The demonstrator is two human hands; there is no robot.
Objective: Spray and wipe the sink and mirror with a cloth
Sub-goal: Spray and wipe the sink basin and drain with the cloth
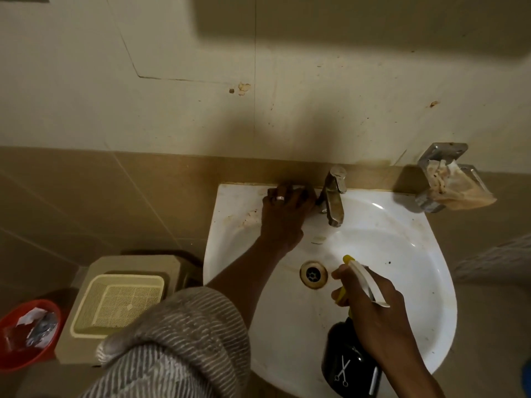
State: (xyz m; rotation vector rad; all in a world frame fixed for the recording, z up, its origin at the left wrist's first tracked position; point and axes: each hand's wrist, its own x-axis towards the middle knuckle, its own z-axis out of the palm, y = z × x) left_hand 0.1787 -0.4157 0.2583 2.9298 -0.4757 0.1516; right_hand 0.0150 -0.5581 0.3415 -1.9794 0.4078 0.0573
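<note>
The left hand (283,214) lay flat at the sink's (416,254) eleven o'clock ledge beside the tap (333,196), fingers together, perhaps over a dark cloth (304,192). At five o'clock, the right hand (373,305) gripped a black spray bottle (349,360) above the basin.

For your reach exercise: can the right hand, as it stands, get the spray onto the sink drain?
Probably yes: the right hand holds the spray bottle with nothing between nozzle and drain.
</note>
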